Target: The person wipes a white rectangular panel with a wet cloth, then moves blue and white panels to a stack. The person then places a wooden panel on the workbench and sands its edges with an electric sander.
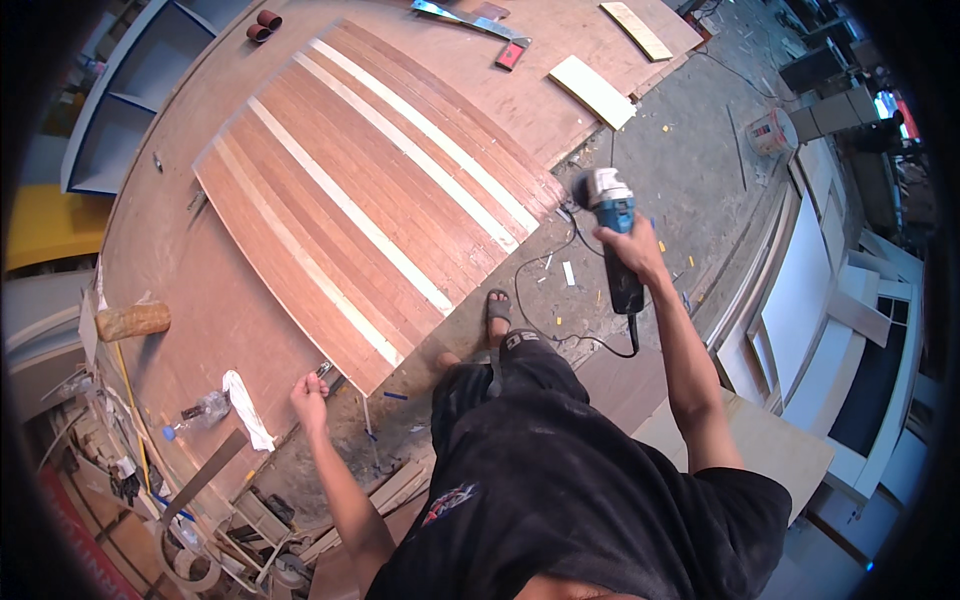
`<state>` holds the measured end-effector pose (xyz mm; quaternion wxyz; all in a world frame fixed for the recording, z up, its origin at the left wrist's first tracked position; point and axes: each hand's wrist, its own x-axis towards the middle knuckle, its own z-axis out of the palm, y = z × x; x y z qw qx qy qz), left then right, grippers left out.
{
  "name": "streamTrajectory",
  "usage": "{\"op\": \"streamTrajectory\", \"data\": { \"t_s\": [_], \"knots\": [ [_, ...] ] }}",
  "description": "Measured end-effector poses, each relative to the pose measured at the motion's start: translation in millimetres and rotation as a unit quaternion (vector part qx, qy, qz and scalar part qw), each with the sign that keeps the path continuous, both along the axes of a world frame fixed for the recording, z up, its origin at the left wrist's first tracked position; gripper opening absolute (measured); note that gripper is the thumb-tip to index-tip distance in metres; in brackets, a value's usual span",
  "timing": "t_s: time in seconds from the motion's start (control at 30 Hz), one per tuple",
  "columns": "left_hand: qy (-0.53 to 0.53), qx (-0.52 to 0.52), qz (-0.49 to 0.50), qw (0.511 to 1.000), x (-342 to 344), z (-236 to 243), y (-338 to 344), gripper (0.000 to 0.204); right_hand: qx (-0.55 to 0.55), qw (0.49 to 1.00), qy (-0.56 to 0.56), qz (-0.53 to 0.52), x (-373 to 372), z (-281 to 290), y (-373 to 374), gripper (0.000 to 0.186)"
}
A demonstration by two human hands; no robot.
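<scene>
My right hand [632, 247] is wrapped round a blue and black angle grinder [618, 220], held up past the right corner of a striped wood panel [370, 190]. The grinder's disc end points away from me, and its cord hangs from the lower end. Light and reddish-brown strips run the length of the panel, which lies on a large wooden worktable [220, 290]. Beside the panel's near left corner is my left hand [311, 396], its fingers closed. A small dark metal piece [323, 369] shows at those fingertips; whether they grip it is too small to tell.
A bottle [208, 408], a white cloth [248, 410] and a brown roll [133, 321] lie on the table's left. A try square [490, 32] and pale boards [592, 92] rest at its far side. The grinder cord [560, 338] loops over the floor; panels [800, 270] lean at right.
</scene>
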<state>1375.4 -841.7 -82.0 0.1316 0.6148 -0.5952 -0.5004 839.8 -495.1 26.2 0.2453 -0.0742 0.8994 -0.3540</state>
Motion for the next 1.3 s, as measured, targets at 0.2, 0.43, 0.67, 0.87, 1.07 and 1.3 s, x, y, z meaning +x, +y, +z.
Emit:
{"op": "streamTrajectory", "data": {
  "t_s": [0.2, 0.43, 0.67, 0.87, 1.07, 1.3],
  "knots": [
    [-0.029, -0.013, 0.006, 0.999, -2.7, -1.6, 2.3, 0.025, -0.020, 0.995, 0.008, 0.098, 50.0, -11.1, -3.6, 0.058],
    [-0.034, -0.026, 0.018, 0.999, -5.2, 4.7, 4.3, 0.024, 0.029, 0.986, 0.018, 0.163, 69.2, -20.6, -11.6, 0.063],
    [-0.043, -0.033, 0.028, 0.998, -10.6, 9.8, 6.6, 0.023, -0.027, 0.998, 0.014, 0.061, 16.4, -1.4, -6.7, 0.056],
    [-0.030, -0.032, 0.055, 0.997, 0.0, 2.5, 7.1, 0.022, 0.010, 0.986, -0.019, 0.162, 60.2, -10.1, -22.4, 0.060],
    [-0.026, -0.033, 0.050, 0.998, -10.7, 9.3, 7.2, 0.021, 0.035, 0.998, 0.009, 0.052, -3.5, 4.8, -13.5, 0.054],
    [-0.039, -0.036, 0.042, 0.998, -8.4, 4.8, 8.2, 0.027, 0.021, 0.976, -0.025, 0.216, 69.2, 1.9, -40.4, 0.066]
  ]
}}
